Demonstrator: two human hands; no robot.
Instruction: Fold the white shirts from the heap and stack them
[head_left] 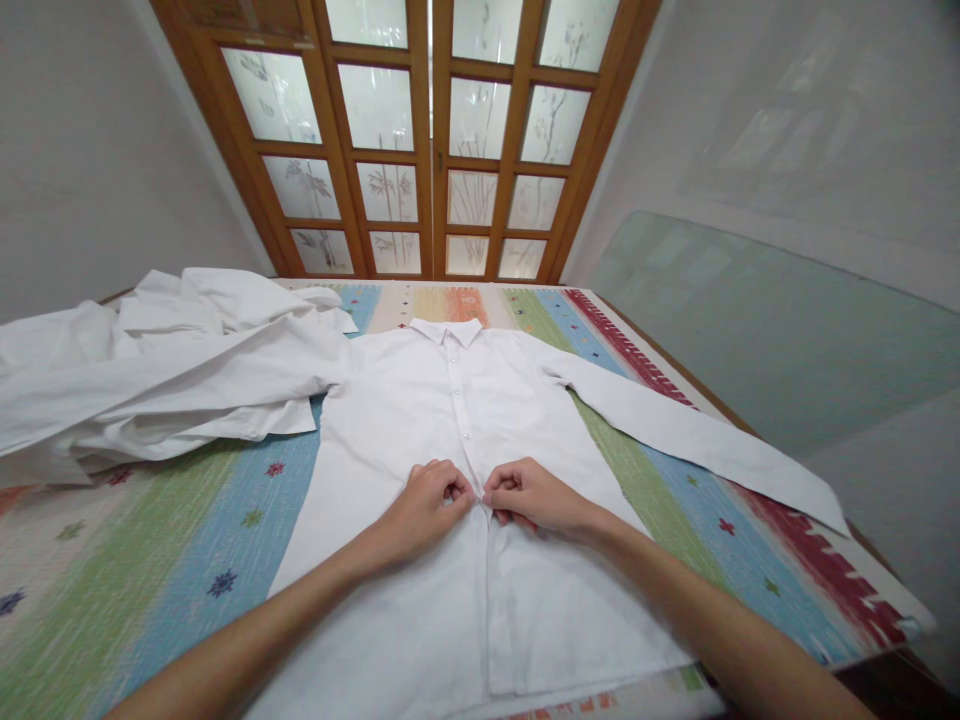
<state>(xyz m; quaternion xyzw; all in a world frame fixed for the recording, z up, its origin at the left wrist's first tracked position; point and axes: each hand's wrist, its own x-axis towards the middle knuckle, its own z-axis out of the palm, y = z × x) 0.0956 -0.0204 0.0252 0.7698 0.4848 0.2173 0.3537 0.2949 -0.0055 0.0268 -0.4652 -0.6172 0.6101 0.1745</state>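
A white button-up shirt lies front side up in front of me, its collar at the far end and one sleeve stretched out to the right. Above my hands the front edges meet, with small buttons showing; below them the edges lie side by side, unfastened. My left hand pinches the shirt front at the middle edge. Opposite it, my right hand pinches the other edge, its fingertips almost touching the left ones. Any button between the fingertips is too small and hidden to make out.
Several crumpled white garments lie heaped on the left, against the shirt's left sleeve area. A striped, colourful cloth covers the table. Beyond stand wooden doors with frosted panes. A pale glass-like panel leans along the right wall.
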